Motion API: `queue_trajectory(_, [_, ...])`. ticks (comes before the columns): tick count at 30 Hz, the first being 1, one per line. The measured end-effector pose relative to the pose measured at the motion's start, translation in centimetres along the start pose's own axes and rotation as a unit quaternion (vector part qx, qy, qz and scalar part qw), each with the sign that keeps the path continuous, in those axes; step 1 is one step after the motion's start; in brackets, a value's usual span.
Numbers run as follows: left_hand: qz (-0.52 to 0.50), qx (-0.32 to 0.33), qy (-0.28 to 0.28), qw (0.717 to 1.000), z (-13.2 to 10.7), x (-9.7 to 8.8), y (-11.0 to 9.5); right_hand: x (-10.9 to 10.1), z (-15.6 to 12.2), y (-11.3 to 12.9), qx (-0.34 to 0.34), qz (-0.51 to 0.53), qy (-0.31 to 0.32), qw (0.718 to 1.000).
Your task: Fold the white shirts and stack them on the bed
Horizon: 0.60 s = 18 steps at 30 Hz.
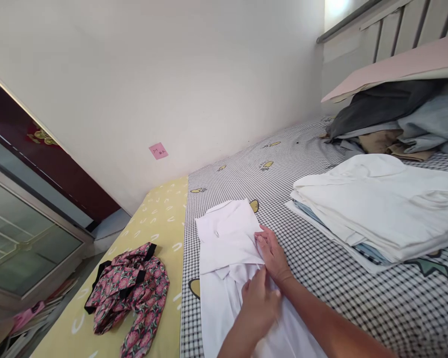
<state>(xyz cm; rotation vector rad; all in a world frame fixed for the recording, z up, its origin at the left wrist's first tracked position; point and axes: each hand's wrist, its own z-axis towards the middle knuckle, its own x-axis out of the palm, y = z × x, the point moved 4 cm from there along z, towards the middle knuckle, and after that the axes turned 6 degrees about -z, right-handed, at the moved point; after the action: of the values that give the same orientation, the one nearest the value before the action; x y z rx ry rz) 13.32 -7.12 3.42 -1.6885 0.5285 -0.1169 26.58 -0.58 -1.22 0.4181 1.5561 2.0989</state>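
Observation:
A long white shirt [227, 248], partly folded, lies lengthwise on the checked bedding, with its upper part doubled across. My right hand [274, 254] rests along the shirt's right edge, fingers stretched out over the fabric. Just below it, my left hand [260, 301] is closed, its fingers bunched at the cloth under the folded layer. Motion slightly blurs this hand. The lower part of the shirt runs beneath my forearms and out of view at the bottom.
To the right sits a stack of folded white clothes [381, 199] with blue layers inside. Behind it, dark and grey clothes [392, 109] are piled under a pink board [403, 64]. A pink floral garment [134, 293] lies crumpled on the yellow bedding [168, 204]. A white wall [209, 89] borders the bed.

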Motion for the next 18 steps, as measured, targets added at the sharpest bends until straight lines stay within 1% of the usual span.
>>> queue_trajectory(2, [0.103,0.037,-0.014,0.994,-0.6,0.4,-0.2,-0.2,0.1,-0.2,0.001,-0.002,-0.014,1.0])
queue_trajectory(3, [0.13,0.049,-0.02,0.99,-0.8,0.3,-0.4,-0.3,0.2,-0.2,-0.002,-0.006,-0.019,1.0])
queue_trajectory(5, [0.153,0.046,-0.045,0.986,-1.2,-0.6,-0.8,-0.4,0.2,-0.2,-0.005,-0.012,-0.024,1.0])
queue_trajectory(6, [0.16,0.041,-0.075,0.983,-1.4,-1.4,-1.0,-0.4,0.1,-0.2,-0.004,-0.012,-0.027,1.0])
queue_trajectory(8, [0.178,0.059,-0.169,0.968,-1.7,-3.3,-1.7,-0.4,0.1,-0.1,0.002,-0.008,-0.031,0.999])
queue_trajectory(9, [0.192,0.086,-0.22,0.952,-1.8,-4.3,-2.2,-0.4,0.0,0.0,0.005,-0.006,-0.033,0.999])
queue_trajectory(10, [0.208,0.123,-0.26,0.935,-1.8,-5.0,-2.8,-0.5,0.0,0.0,0.009,-0.006,-0.034,0.999])
queue_trajectory(11, [0.224,0.162,-0.282,0.919,-1.7,-5.6,-3.3,-0.5,0.0,0.1,0.011,-0.008,-0.036,0.999])
queue_trajectory(12, [0.238,0.193,-0.284,0.909,-1.4,-5.9,-3.6,-0.5,0.0,0.1,0.011,-0.01,-0.036,0.999])
queue_trajectory(13, [0.252,0.214,-0.269,0.905,-0.9,-6.0,-3.7,-0.5,0.0,0.2,0.01,-0.012,-0.036,0.999])
queue_trajectory(14, [0.265,0.221,-0.242,0.907,-0.3,-5.9,-3.6,-0.5,0.1,0.2,0.008,-0.013,-0.035,0.999])
queue_trajectory(16, [0.29,0.198,-0.168,0.921,0.9,-5.4,-2.4,-0.5,0.1,0.2,0.006,-0.009,-0.032,0.999])
queue_trajectory(18, [0.311,0.157,-0.106,0.931,1.8,-4.9,-0.6,-0.6,0.0,0.0,0.011,0.003,-0.03,0.999])
